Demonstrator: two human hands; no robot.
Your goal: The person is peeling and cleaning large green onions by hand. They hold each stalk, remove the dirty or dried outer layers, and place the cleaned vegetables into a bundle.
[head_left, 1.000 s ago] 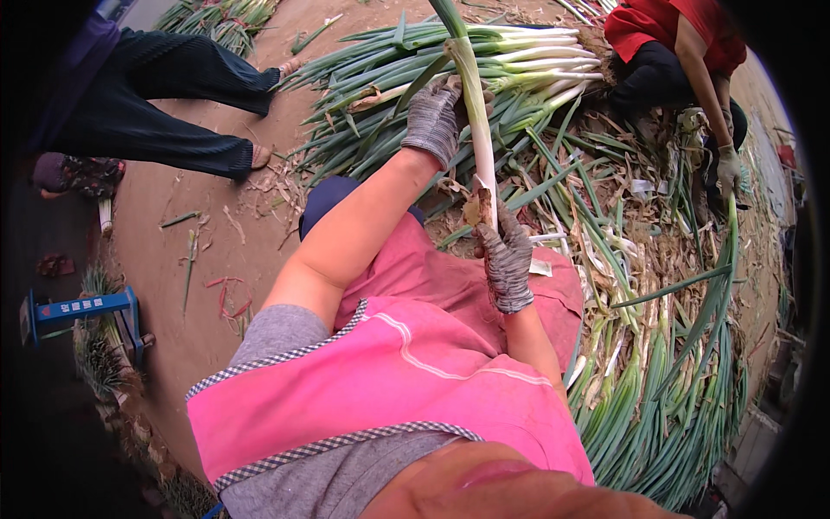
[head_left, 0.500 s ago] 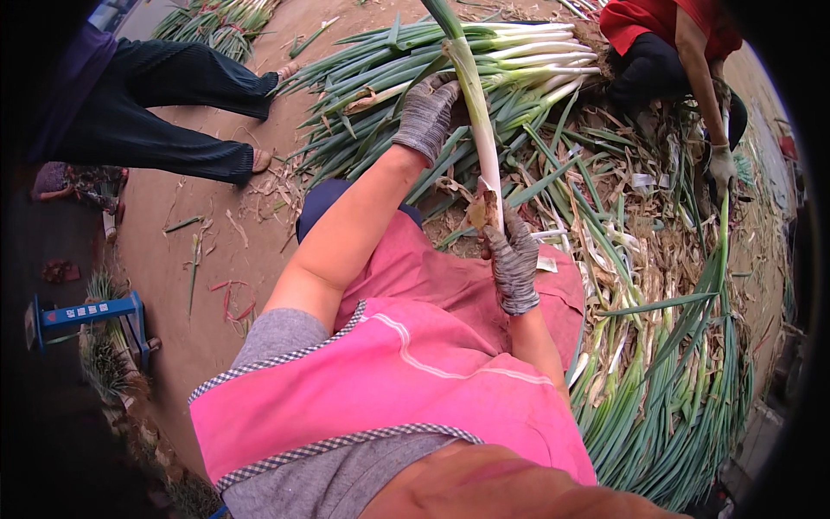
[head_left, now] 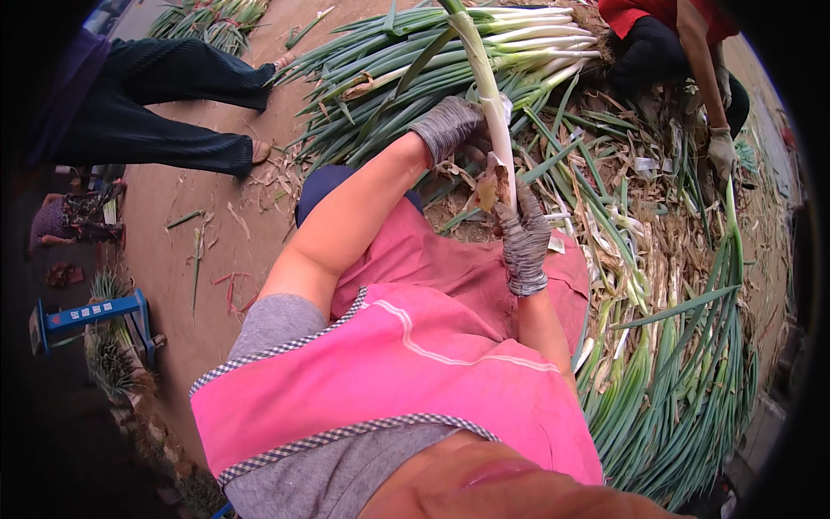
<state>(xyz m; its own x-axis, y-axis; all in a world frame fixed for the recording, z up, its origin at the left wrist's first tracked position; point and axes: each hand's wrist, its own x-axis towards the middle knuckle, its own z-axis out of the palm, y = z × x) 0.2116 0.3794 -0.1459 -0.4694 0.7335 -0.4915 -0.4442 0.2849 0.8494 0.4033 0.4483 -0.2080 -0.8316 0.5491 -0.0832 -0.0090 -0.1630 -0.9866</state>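
Note:
A long green onion (head_left: pixel 489 95) stands tilted in front of me, its white shank toward me and its green top away. My right hand (head_left: pixel 526 246), in a grey striped knit glove, closes round its root end. Gloved alike, my left hand (head_left: pixel 451 128) is curled against the shank's left side higher up, its fingertips partly hidden behind it. A brown dry outer skin (head_left: pixel 490 189) hangs loose from the lower shank between my hands. Just beyond lies a large pile of green onions (head_left: pixel 389 73), white ends to the right.
More green onions (head_left: pixel 683 406) lie on the right beside dry leaf litter (head_left: pixel 657 251). A co-worker's gloved hand (head_left: pixel 721 154) holds a stalk there. Another person's dark trousers (head_left: pixel 186 69) are at the upper left. A blue metal stand (head_left: pixel 95 313) is at the left.
My left hand has slid down along the shank toward the root end. My right hand and the green onion have shifted slightly right and up.

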